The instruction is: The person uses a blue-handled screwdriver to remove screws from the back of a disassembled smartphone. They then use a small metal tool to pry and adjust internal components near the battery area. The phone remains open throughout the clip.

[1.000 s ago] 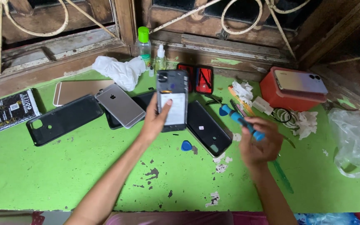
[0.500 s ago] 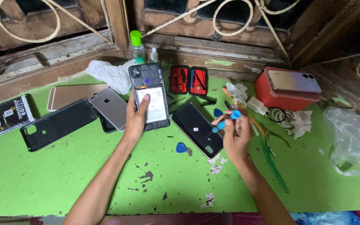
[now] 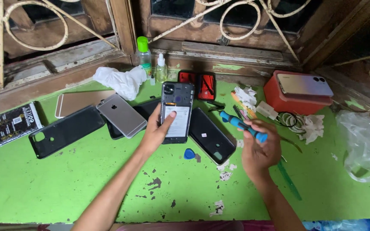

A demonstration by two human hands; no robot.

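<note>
Just left of the black back cover (image 3: 210, 136) on the green desk (image 3: 43, 184), opened phone (image 3: 176, 112) gripped by left hand (image 3: 158, 133), thumb across its battery, right hand (image 3: 260, 149) beyond the cover pinching a blue screwdriver (image 3: 243, 125), blue pick (image 3: 189, 154) below the phone.

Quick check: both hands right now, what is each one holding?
Left hand: closed on the opened phone, thumb on its battery.
Right hand: closed on the blue screwdriver.
</note>
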